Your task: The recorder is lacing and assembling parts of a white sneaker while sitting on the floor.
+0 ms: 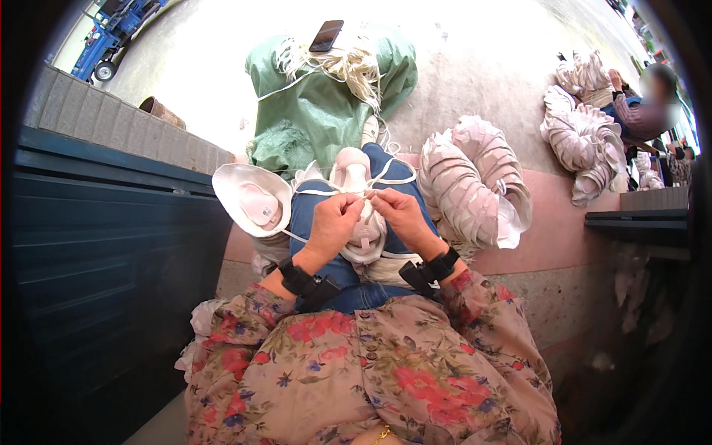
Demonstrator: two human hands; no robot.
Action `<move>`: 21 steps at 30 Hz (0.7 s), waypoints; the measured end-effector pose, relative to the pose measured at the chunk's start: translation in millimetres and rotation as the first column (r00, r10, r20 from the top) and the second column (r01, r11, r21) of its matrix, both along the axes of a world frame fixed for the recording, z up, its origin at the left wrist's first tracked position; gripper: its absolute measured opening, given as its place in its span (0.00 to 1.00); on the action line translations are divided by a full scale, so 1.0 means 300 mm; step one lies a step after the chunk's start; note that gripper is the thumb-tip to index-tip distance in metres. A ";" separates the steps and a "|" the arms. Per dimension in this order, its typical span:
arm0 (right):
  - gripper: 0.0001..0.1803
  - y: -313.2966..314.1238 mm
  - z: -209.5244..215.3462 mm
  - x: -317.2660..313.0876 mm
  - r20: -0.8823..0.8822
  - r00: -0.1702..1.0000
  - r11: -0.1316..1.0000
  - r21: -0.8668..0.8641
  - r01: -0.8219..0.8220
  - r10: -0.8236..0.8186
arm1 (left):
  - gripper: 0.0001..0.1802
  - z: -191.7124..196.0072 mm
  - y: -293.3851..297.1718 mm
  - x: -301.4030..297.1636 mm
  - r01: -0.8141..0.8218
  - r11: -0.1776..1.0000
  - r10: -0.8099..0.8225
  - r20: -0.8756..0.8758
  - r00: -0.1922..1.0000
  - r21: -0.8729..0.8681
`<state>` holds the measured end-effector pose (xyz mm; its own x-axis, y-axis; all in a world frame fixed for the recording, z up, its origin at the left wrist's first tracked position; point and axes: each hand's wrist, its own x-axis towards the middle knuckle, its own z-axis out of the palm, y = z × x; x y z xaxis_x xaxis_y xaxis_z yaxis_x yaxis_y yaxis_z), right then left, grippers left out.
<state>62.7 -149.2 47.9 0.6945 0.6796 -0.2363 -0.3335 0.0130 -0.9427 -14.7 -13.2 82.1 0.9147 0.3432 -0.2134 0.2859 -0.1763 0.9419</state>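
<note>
A pale pink and white shoe upper lies on my lap between my thighs, its rounded front pointing away from me. Over its middle, my left hand and my right hand meet, each with thumb and fingertips pinched on a white shoelace. The lace loops out to both sides across my jeans. Exactly how it runs between the fingertips is too small to make out. Beside my left knee rests another white shoe upper, its opening showing a pink inside with a small label.
Ahead stands a green sack bearing a bundle of white laces and a phone. Nested shoe uppers curve in a stack at my right. A dark blue panel borders my left. Another person sits far right near more stacks.
</note>
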 end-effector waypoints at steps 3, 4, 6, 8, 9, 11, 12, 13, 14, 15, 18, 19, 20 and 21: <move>0.13 0.020 -0.002 -0.015 0.070 0.997 0.999 0.004 0.038 -0.038 | 0.09 0.000 -0.009 -0.003 -0.049 0.996 0.045 -0.058 0.997 -0.069; 0.13 0.024 0.005 -0.018 0.108 0.993 0.999 -0.020 0.045 -0.042 | 0.09 0.003 -0.013 -0.004 -0.073 0.992 0.064 -0.083 0.994 -0.108; 0.13 0.027 0.007 -0.019 0.121 0.992 0.999 -0.033 0.029 -0.025 | 0.10 0.006 -0.018 -0.007 -0.097 0.985 0.082 -0.109 0.991 -0.145; 0.13 0.029 0.010 -0.020 0.135 0.991 0.999 -0.045 0.013 -0.006 | 0.10 0.008 -0.021 -0.010 -0.114 0.981 0.095 -0.120 0.988 -0.156; 0.13 0.030 0.011 -0.020 0.143 0.990 0.999 -0.043 0.011 -0.005 | 0.10 0.007 -0.021 -0.011 -0.113 0.981 0.095 -0.120 0.988 -0.156; 0.13 0.032 0.014 -0.022 0.149 0.989 0.999 -0.039 0.008 -0.002 | 0.11 -0.001 -0.019 -0.017 -0.110 0.979 0.090 -0.120 0.989 -0.170; 0.13 0.035 0.016 -0.022 0.171 0.985 0.998 -0.055 -0.001 0.011 | 0.11 -0.003 -0.017 -0.018 -0.110 0.980 0.090 -0.120 0.989 -0.169; 0.13 0.036 0.018 -0.022 0.191 0.981 0.997 -0.072 -0.010 0.024 | 0.10 -0.006 -0.017 -0.021 -0.110 0.976 0.091 -0.108 0.990 -0.187; 0.13 0.037 0.013 -0.021 0.191 0.981 0.997 -0.072 -0.009 0.022 | 0.10 -0.010 -0.016 -0.023 -0.109 0.973 0.091 -0.094 0.991 -0.204; 0.12 0.039 0.004 -0.017 0.216 0.976 0.999 -0.045 0.021 -0.011 | 0.10 -0.018 -0.011 -0.020 -0.107 0.973 0.089 -0.094 0.992 -0.205; 0.10 0.044 0.047 0.040 0.054 0.986 0.975 0.168 0.144 -0.155 | 0.10 -0.031 0.027 0.010 -0.042 0.979 0.031 -0.058 0.998 -0.201; 0.10 0.037 0.175 0.087 -0.159 0.970 0.954 0.209 0.216 -0.185 | 0.11 -0.029 0.054 0.016 -0.070 0.984 0.067 -0.019 0.998 -0.163; 0.13 0.007 0.306 0.165 0.021 0.986 0.961 0.227 0.158 -0.167 | 0.11 -0.021 0.077 0.028 -0.090 0.988 0.094 0.025 0.995 -0.129; 0.12 -0.029 0.453 0.220 0.244 0.941 0.956 0.232 0.178 -0.234 | 0.11 -0.004 0.103 0.039 -0.082 0.993 0.084 0.027 0.996 -0.083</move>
